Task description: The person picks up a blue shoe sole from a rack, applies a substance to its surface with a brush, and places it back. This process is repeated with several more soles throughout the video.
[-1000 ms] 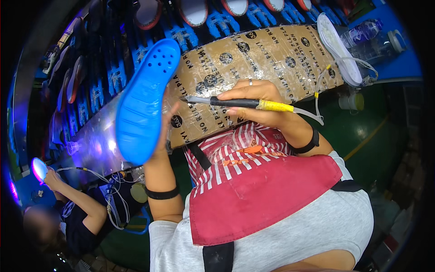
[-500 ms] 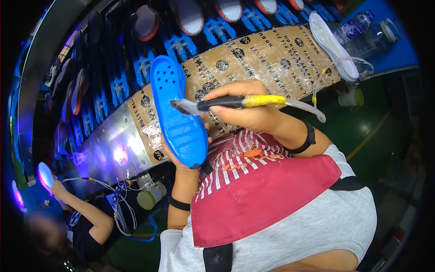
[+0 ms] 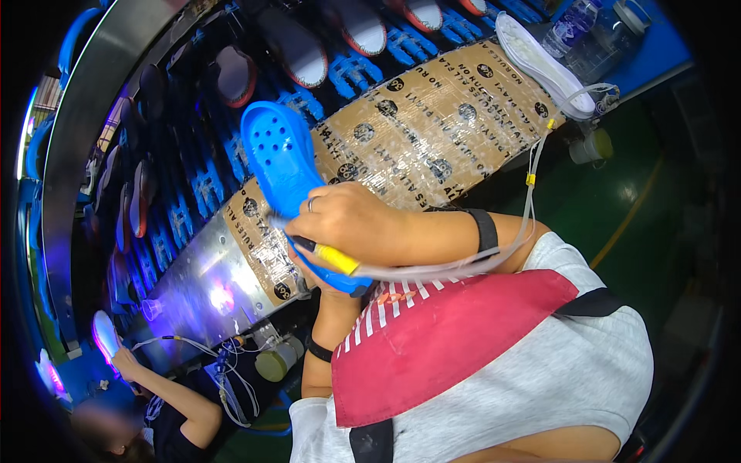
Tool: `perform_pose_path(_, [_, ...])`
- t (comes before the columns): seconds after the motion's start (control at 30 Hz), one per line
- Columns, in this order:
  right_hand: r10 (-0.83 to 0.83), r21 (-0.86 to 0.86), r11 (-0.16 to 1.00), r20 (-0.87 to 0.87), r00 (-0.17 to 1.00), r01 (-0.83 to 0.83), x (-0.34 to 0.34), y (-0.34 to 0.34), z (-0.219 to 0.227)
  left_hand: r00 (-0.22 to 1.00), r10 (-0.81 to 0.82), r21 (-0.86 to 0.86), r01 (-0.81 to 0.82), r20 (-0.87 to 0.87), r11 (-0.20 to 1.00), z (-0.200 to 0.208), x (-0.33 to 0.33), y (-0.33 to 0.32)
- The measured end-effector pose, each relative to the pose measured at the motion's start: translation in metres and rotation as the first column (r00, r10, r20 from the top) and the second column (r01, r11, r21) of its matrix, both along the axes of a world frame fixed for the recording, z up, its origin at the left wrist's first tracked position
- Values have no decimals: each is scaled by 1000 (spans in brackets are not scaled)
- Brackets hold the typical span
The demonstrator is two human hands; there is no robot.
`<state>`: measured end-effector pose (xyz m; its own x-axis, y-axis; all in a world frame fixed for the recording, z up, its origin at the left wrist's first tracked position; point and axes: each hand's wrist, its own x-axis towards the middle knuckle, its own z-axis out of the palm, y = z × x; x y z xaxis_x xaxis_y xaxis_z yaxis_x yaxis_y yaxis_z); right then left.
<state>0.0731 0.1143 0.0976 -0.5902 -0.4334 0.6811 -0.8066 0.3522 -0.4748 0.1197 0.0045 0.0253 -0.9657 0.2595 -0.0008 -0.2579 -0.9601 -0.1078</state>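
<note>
A bright blue shoe sole [image 3: 279, 158], with a group of holes in its far end, is tilted over the cardboard. My left hand [image 3: 333, 287] grips its near end from underneath, and most of those fingers are hidden. Across the near half of the sole lies my right hand [image 3: 343, 218], with a ring on one finger, closed round a brush [image 3: 336, 261]. The brush has a black and yellow handle with a clear tube running from its end. Its blurred bristles are at the sole's left edge; whether they touch it I cannot tell.
Printed cardboard [image 3: 421, 123] covers the bench. Beyond it a rack [image 3: 351, 73] with blue holders carries several soles. A white sole [image 3: 544, 65] lies at the far right beside bottles [image 3: 573, 27]. At lower left another person's hand [image 3: 126, 363] holds a sole. Lidded pots hang below the bench.
My right hand has swung left and turned over, bringing the brush from the sole's middle to its left edge. The tube now trails along my right forearm. The whole view has shifted slightly.
</note>
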Motion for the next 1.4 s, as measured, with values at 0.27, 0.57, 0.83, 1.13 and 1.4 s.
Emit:
perform_pose_path(0.27, [-125, -68, 990, -40, 991, 122, 3, 3, -3, 997, 1, -248, 20, 83, 969, 0, -5, -8])
perform_pose_path(0.57, [71, -201, 978, 60, 996, -57, 11, 7, -3, 999, 53, -409, -52, -9, 911, 6, -14, -14])
perform_pose_path(0.83, [354, -124, 934, 194, 915, -335, 16, 18, 0, 976, 111, -389, -178, -186, 904, 2, -30, -22])
perform_pose_path(1.13, [467, -273, 883, 431, 772, -382, 17, 32, -10, 953, 130, -439, -244, -274, 865, 19, -40, -37])
perform_pose_path(1.4, [417, -313, 904, 499, 760, -291, 23, 39, -21, 941, 112, -528, -274, -319, 804, 35, -41, -47])
